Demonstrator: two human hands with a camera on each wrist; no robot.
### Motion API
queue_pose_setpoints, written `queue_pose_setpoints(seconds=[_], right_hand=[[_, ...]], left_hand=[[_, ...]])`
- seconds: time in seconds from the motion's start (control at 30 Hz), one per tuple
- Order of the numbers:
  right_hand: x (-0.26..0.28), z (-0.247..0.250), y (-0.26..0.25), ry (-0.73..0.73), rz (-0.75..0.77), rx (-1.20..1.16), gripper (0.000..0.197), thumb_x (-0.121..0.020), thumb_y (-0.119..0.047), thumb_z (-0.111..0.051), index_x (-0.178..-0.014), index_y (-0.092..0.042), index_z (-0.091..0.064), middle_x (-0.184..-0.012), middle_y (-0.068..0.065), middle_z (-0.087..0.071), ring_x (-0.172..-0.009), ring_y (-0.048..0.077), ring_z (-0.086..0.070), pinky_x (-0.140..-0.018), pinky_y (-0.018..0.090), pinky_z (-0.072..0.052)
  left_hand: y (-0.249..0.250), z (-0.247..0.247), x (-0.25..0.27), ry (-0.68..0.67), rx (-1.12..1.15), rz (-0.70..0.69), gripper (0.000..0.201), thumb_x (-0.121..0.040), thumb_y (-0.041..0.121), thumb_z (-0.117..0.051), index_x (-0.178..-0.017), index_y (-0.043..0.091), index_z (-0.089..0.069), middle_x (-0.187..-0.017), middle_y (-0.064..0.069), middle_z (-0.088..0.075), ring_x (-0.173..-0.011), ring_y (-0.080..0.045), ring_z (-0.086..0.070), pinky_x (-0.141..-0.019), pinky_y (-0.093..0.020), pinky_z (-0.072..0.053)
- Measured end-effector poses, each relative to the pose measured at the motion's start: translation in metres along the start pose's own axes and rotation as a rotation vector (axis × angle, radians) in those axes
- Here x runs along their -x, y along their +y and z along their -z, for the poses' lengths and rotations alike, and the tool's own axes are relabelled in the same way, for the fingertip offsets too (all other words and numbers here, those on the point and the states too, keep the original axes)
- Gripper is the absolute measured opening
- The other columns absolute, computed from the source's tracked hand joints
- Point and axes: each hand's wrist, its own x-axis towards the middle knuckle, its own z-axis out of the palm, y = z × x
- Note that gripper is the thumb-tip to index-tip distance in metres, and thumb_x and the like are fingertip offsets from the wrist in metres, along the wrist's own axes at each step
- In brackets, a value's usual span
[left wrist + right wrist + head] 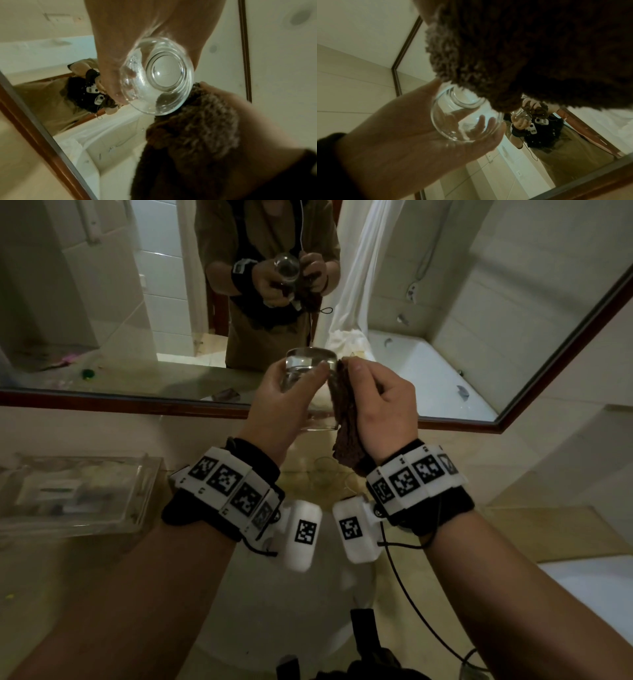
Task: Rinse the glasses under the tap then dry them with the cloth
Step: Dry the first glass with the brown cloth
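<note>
1. The glass is held up in front of the mirror, above the counter, with its thick round base turned up and away from the person and its open mouth toward the wrists. Its long axis runs tilted, roughly along the line of the left forearm.
2. The left hand grips the glass, fingers and thumb curled round its wall; the fingertips show through the clear side in the right wrist view.
3. The right hand pinches the cloth, thumb on top and fingers curled behind it. The cloth touches the right side of the glass, near its base.
4. The glass is clear, smooth and rounded, bulging like a bowl and narrowing to a heavy ringed base. Small droplets cling to its inner wall in the left wrist view.
5. The cloth is dark brown and fuzzy, with a looped pile, and hangs down in a loose fold past the right wrist.
6. The lower rim of the glass is blurred behind the hands in the head view. The cloth fills most of the right wrist view and hides the right fingers there.
7. Another glass stands on the counter below the hands, faint and hard to make out. A clear tray lies to the left, its contents blurred.
</note>
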Motion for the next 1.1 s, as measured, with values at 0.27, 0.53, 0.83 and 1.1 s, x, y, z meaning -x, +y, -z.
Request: queue_pose_setpoints(seconds=[0.27,0.53,0.83,1.1], right_hand=[[0.001,0.000,-0.006,0.011,0.042,-0.027,0.031,-0.094,-0.030,-0.049,-0.101,-0.011,-0.072,-0.090,0.000,-0.070,-0.082,0.007,-0.061,-0.074,0.022,-0.046],[-0.003,0.003,0.002,-0.023,-0.035,-0.033,0.025,-0.097,-0.022,-0.051,-0.079,-0.023,-0.069,-0.060,-0.020,-0.061,-0.062,-0.003,-0.054,-0.061,0.014,-0.041],[-0.002,0.003,0.000,-0.010,-0.033,-0.050,0.024,-0.097,-0.024,-0.050,-0.095,-0.014,-0.072,-0.077,-0.008,-0.068,-0.073,0.004,-0.061,-0.068,0.018,-0.046],[0.006,0.001,-0.006,-0.013,0.038,-0.023,0.024,-0.096,-0.023,-0.052,-0.101,-0.012,-0.072,-0.094,-0.001,-0.071,-0.087,0.006,-0.063,-0.078,0.019,-0.048]], left_hand=[[0.002,0.001,0.002,0.014,-0.099,-0.048,0.041,-0.086,0.041,-0.068,-0.119,0.019,-0.057,-0.112,-0.005,-0.069,-0.103,-0.023,-0.068,-0.078,-0.033,-0.057],[-0.001,-0.002,0.004,-0.015,0.017,0.009,0.042,-0.087,0.022,-0.070,-0.124,0.014,-0.052,-0.106,-0.007,-0.068,-0.087,-0.028,-0.067,-0.076,-0.041,-0.055],[-0.002,0.000,0.005,-0.069,0.114,0.080,0.039,-0.090,0.022,-0.065,-0.125,0.011,-0.052,-0.113,-0.018,-0.066,-0.089,-0.027,-0.068,-0.077,-0.042,-0.057],[-0.006,0.006,0.001,0.000,0.089,0.061,0.050,-0.081,0.032,-0.070,-0.126,0.018,-0.052,-0.118,-0.014,-0.066,-0.096,-0.028,-0.070,-0.083,-0.048,-0.058]])
